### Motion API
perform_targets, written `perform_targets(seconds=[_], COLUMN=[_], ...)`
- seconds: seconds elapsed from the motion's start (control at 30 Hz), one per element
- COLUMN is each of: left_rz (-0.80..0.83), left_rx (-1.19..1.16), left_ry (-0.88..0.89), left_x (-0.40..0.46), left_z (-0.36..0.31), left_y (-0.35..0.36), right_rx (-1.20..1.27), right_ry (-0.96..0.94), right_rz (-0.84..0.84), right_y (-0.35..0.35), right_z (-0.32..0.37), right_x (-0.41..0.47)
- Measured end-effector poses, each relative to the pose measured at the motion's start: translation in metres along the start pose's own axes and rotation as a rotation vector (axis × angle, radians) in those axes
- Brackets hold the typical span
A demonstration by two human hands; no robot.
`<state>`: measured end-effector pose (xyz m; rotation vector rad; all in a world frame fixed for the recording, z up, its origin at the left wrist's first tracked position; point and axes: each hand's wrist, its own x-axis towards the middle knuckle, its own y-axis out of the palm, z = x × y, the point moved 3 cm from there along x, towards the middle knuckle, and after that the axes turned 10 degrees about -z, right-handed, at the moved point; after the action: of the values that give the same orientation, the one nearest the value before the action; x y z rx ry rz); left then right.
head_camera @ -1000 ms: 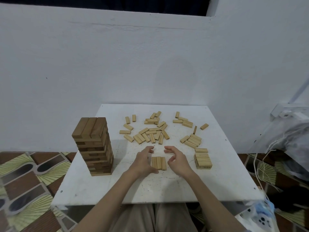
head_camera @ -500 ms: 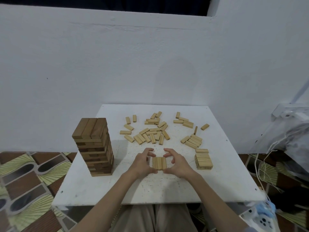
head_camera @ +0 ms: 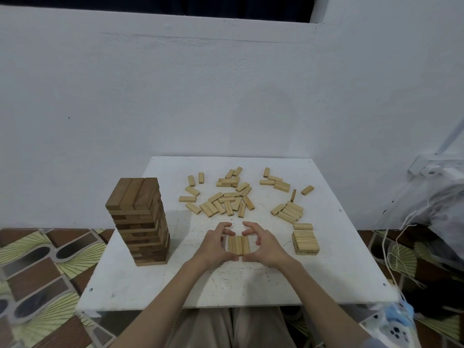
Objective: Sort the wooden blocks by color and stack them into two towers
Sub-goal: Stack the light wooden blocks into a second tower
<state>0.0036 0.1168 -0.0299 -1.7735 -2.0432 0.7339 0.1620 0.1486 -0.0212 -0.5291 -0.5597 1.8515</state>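
A tall tower of dark brown blocks (head_camera: 140,219) stands at the table's left. Three light blocks (head_camera: 238,244) lie side by side in a row near the middle front. My left hand (head_camera: 213,243) cups the row's left side and my right hand (head_camera: 263,243) cups its right side. Their thumbs meet at the near end and the curled fingers arch over the far end. Several loose light blocks (head_camera: 226,202) lie scattered behind. A short stack of light blocks (head_camera: 305,242) sits to the right.
The white table (head_camera: 251,280) stands against a white wall. Another cluster of light blocks (head_camera: 287,212) lies at the right rear. Bags and cords (head_camera: 431,212) crowd the floor on the right. A patterned mat (head_camera: 37,267) covers the floor on the left.
Both hands have closed in from either side of the three-block row and now cup it, thumbs together at its near end. The row has been squared up.
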Motion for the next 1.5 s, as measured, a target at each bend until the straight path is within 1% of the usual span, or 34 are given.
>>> perform_targets(seconds=[0.43, 0.83, 1.13, 1.5], left_rz=[0.01, -0.006, 0.008, 0.003], left_rx=[-0.022, -0.032, -0.026, -0.031], left_ry=[0.024, 0.003, -0.01, -0.007], left_x=[0.0011, 0.0021, 0.0027, 0.0008], left_z=[0.0005, 0.0039, 0.0047, 0.0001], left_y=[0.0009, 0.0042, 0.0042, 0.0032], right_rx=[-0.005, 0.005, 0.001, 0.007], right_ry=[-0.037, -0.039, -0.019, -0.048], right_rz=[0.019, 0.007, 0.037, 0.044], right_y=[0.0034, 0.0033, 0.0006, -0.002], right_z=[0.0009, -0.0011, -0.0034, -0.0002], right_x=[0.003, 0.0049, 0.0051, 0.0053])
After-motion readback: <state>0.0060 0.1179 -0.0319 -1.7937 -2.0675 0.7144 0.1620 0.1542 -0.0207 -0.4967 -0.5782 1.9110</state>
